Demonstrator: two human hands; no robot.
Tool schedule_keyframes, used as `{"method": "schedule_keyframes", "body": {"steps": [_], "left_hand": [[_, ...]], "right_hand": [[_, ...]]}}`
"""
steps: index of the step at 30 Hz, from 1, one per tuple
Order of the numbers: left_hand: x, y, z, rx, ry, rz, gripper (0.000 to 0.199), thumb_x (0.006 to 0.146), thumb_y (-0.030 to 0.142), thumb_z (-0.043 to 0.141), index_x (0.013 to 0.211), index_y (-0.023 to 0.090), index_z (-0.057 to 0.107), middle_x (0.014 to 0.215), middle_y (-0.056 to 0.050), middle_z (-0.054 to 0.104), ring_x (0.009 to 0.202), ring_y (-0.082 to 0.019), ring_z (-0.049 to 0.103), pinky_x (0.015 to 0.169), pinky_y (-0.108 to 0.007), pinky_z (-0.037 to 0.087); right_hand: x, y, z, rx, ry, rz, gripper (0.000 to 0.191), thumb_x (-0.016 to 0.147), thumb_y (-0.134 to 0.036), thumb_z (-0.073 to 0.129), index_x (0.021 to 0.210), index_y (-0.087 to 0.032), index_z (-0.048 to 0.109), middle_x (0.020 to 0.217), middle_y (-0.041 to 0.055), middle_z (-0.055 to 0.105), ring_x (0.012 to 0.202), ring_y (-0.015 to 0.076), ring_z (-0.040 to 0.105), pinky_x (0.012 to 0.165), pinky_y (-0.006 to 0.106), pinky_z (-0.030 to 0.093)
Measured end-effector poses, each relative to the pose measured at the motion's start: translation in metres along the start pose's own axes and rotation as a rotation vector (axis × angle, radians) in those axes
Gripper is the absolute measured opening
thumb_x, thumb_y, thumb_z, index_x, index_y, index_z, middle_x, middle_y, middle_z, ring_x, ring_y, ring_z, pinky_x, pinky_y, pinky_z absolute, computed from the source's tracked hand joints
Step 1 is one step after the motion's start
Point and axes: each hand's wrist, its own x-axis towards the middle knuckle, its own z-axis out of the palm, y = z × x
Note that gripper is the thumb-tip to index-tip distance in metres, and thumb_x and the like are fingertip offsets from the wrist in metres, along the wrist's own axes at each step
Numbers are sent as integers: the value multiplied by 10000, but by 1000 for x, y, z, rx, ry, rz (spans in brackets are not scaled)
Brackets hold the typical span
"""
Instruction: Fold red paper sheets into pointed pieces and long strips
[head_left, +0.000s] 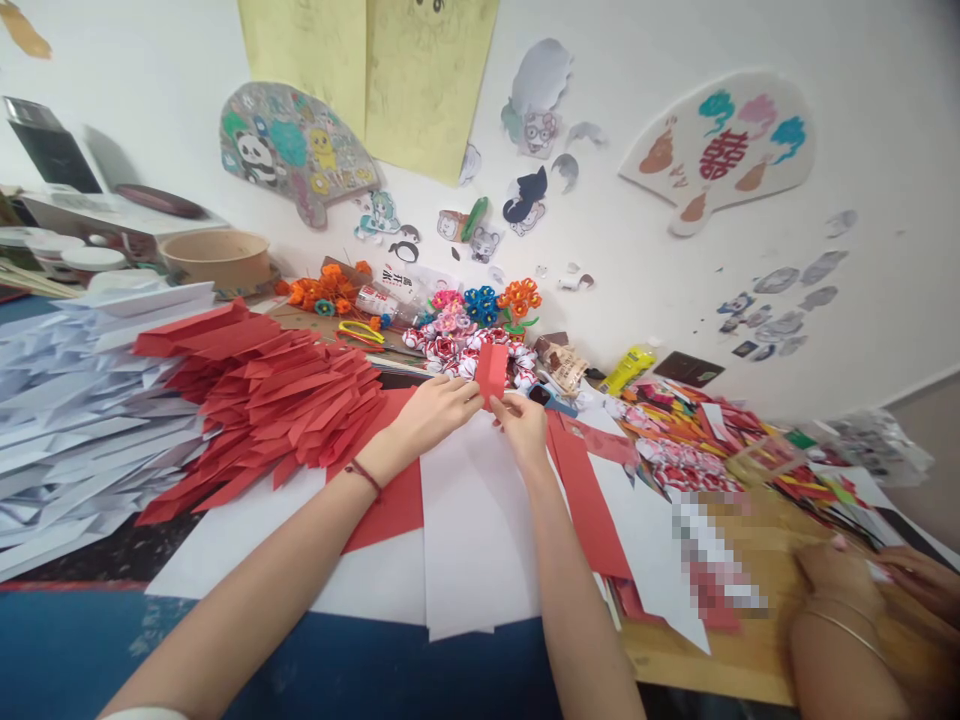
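Observation:
A small folded strip of red paper (492, 372) is held upright over the middle of the table. My left hand (442, 405) grips its left side, fingers closed. From the right, my right hand (519, 425) pinches its lower edge between thumb and fingers. Beneath both hands lie long white sheets (480, 540), with a red sheet (394, 505) partly under my left forearm. To the left a large pile of folded red paper strips (277, 400) stands beside a pile of folded white strips (90, 430).
Red-and-white paper flowers (457, 350) and orange flowers (326, 290) line the wall. A round tan bowl (216, 260) stands at back left. A yellow bottle (628, 370) lies right of centre. At far right another person's hands (844, 575) work over the wooden board (690, 665).

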Motion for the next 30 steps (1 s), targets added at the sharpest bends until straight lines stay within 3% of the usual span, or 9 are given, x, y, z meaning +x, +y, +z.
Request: {"method": "schedule_keyframes", "body": {"steps": [3,8,10,13,16,18,21,30], "left_hand": [[2,1,2,-43,45,-62,168,941,193,446,961,191,613,963,-68,606,880,-194,547,753,-314,350],[5,4,5,-252,168,-304,136,923,274,498,921,203,614,969,-53,593,913,-194,548,768,-294,386],[6,5,7,-354,227,-380,119,900,267,535,983,205,592,1020,-55,594,967,-200,546,807,-297,402],[8,5,11,-526,308,-520,291,852,270,600,1125,199,526,1095,-65,604,991,-197,562,804,-292,427],[10,4,17,-679,268,-629,297,846,315,598,1112,192,551,1004,-49,660,850,-172,599,720,-267,434],[11,4,18,-721,206,-644,183,863,328,558,959,187,627,888,-34,685,761,-157,595,681,-254,420],[12,6,15,-729,208,-653,197,864,315,537,795,175,659,803,-24,688,707,-141,577,665,-244,406],[11,11,11,-678,280,-639,152,845,273,552,760,182,638,778,-2,677,665,-126,546,652,-239,392]], "right_hand": [[0,1,2,37,-25,-3,359,723,-521,669,734,-162,694,615,15,623,507,151,583,495,256,433],[-3,-3,5,169,-59,-1,315,733,-478,681,743,-164,692,614,9,613,534,150,596,511,254,451],[-4,-6,6,215,-70,1,289,738,-451,685,734,-162,691,635,15,622,543,146,600,513,251,449],[-6,-11,5,267,-89,-8,260,751,-419,682,765,-160,708,711,36,658,573,144,613,518,246,445],[-7,-14,4,304,-102,-9,274,753,-410,685,871,-167,727,813,57,694,610,150,632,531,248,450],[-8,-15,3,315,-106,6,303,743,-414,696,916,-168,728,851,67,707,627,157,643,542,253,458],[-8,-17,3,330,-115,31,319,728,-412,713,927,-163,729,860,76,716,633,163,651,550,256,458],[-10,-23,3,357,-145,106,326,703,-396,731,924,-156,724,837,74,709,617,158,641,543,256,457]]}}
